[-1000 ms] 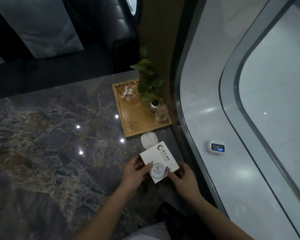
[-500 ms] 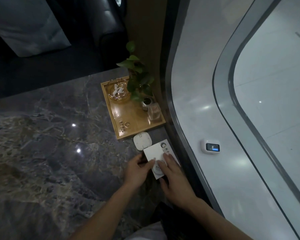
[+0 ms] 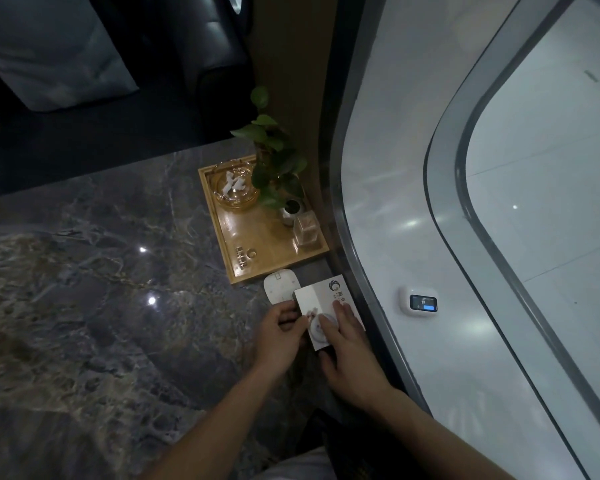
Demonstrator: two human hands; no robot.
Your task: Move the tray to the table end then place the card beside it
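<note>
A wooden tray (image 3: pixel 257 251) sits at the table's far right end against the wall, carrying a glass ashtray (image 3: pixel 234 188), a small potted plant (image 3: pixel 278 168) and a clear square glass (image 3: pixel 307 230). A white card (image 3: pixel 323 299) with a logo lies on the dark marble table just in front of the tray, near the wall. My left hand (image 3: pixel 281 336) pinches the card's left edge. My right hand (image 3: pixel 347 351) lies flat on top of the card, fingers spread.
A small white rounded device (image 3: pixel 279 285) lies between tray and card, partly under the card's corner. The marble table (image 3: pixel 101 306) stretches left. A curved window wall with a small display unit (image 3: pixel 419 302) runs along the right. Dark sofa seats lie beyond.
The card, held up in both hands a second ago, has gone forward and down onto the table by the white device. My right hand now rests on top of it.
</note>
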